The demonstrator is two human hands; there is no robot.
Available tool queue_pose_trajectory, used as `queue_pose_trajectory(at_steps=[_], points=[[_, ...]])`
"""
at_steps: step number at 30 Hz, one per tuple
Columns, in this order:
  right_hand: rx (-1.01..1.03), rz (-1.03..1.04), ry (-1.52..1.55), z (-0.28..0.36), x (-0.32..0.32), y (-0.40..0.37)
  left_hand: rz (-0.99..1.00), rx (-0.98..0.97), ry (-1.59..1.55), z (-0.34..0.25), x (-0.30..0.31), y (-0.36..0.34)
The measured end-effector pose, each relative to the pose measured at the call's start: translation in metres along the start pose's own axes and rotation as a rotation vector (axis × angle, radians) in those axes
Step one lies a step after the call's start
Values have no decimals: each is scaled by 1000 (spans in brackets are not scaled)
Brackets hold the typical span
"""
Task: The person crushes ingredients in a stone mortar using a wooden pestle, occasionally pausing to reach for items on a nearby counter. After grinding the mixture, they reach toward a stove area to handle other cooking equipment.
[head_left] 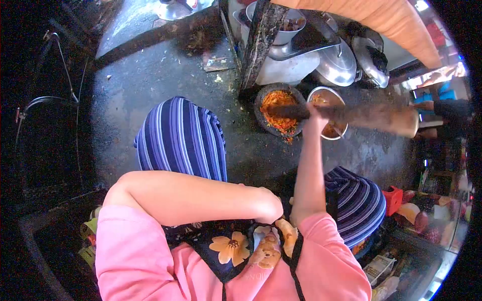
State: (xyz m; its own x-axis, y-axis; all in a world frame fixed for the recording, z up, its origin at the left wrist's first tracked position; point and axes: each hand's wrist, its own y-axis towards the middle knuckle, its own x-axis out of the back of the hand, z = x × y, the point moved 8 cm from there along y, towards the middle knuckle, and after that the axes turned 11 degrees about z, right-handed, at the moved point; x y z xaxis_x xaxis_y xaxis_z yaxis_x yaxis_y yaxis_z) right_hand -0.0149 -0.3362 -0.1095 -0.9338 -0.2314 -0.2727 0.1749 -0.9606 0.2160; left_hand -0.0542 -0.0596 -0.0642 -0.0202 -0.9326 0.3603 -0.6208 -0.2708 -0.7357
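Observation:
My right hand (316, 117) is closed around a long, thick wooden pestle (374, 117), blurred by motion. The pestle's dark end rests in a round stone mortar (261, 103) on the floor, among chopped orange-red food (279, 98). Just right of the mortar, partly behind the pestle and my hand, stands a metal bowl (329, 89) with some reddish-brown food and what looks like a spoon handle. Bent across my body, my left arm ends with my left hand (269, 204) curled against my chest by the flowered apron (230, 248); its fingers are hidden.
A dark post (258, 47) rises just behind the mortar. Pot lids (335, 62) and pans lie at the back right. A red plastic stool (393, 198) is beside my right knee. Another person's hand (427, 105) shows at the right edge. Dark concrete floor (120, 110) spreads to the left.

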Motion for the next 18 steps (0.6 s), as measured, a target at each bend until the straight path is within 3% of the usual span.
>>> queue_pose_trajectory(at_steps=[1, 2, 3, 5, 6, 7, 10, 12, 13, 15, 16, 18], points=[[-42, -12, 62, -39, 15, -7, 31, -16, -22, -1, -1, -1], [-212, 92, 170, -60, 22, -4, 22, -5, -25, 3, 3, -5], [-126, -25, 201, -48, 27, -5, -5, -34, -54, -2, 4, -8], [-97, -43, 185, -8, 25, 9, -46, -104, -76, -3, -7, 6], [0, 87, 107, 32, 13, 19, -41, -103, -78, -3, -5, 1], [0, 81, -48, 72, 3, 22, -23, -56, -39, -4, -1, -10], [-3, 128, 115, 106, -4, 40, 5, -35, -24, 2, -1, -10], [-2, 107, 21, 69, 3, 34, -3, 8, -10, 6, -2, -3], [25, 66, -137, 2, 21, 27, -5, 11, -4, 6, -3, 1], [-44, 64, -129, -46, 31, 4, 40, 73, -9, 9, -7, 9], [-135, 116, 46, -40, 20, -6, 44, 56, -10, 4, -1, -4], [-73, 14, 114, -20, 18, -6, 43, 26, -33, 1, -2, -3]])
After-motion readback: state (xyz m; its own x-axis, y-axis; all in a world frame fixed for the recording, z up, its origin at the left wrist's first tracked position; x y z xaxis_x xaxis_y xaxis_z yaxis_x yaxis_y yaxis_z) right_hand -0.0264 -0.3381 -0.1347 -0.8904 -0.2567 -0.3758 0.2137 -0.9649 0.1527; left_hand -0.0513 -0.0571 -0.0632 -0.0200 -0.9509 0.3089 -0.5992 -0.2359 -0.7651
